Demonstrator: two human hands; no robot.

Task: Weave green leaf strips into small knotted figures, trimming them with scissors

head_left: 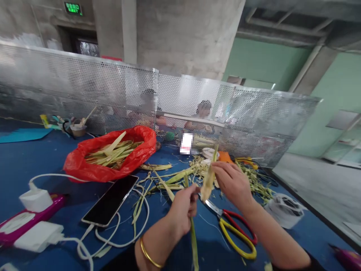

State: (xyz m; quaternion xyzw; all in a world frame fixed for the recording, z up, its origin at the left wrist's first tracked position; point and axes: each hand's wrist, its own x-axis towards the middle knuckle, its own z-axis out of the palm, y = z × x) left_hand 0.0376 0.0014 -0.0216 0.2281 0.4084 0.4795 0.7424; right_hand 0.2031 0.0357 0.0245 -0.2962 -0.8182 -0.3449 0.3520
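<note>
My left hand (183,209), with a gold bangle at the wrist, is closed around a long narrow green leaf strip (194,241) that hangs below the fist and pokes out above it. In my right hand (232,182) a pale, wide dried husk leaf (208,182) is pinched, its green tip pointing up and its broad yellowish end close to my left fingers. Scissors (237,229) with one red and one yellow handle lie on the table beneath my right forearm. Loose leaf strips (169,184) are scattered beyond my left hand.
A red plastic bag (81,162) full of leaf strips stands at the back left. A phone (111,201) with white cables and a purple power strip (31,218) lie left. Trimmings (255,180) pile up right, near a plastic-wrapped roll (284,210). A perforated metal screen (121,94) borders the table (158,252).
</note>
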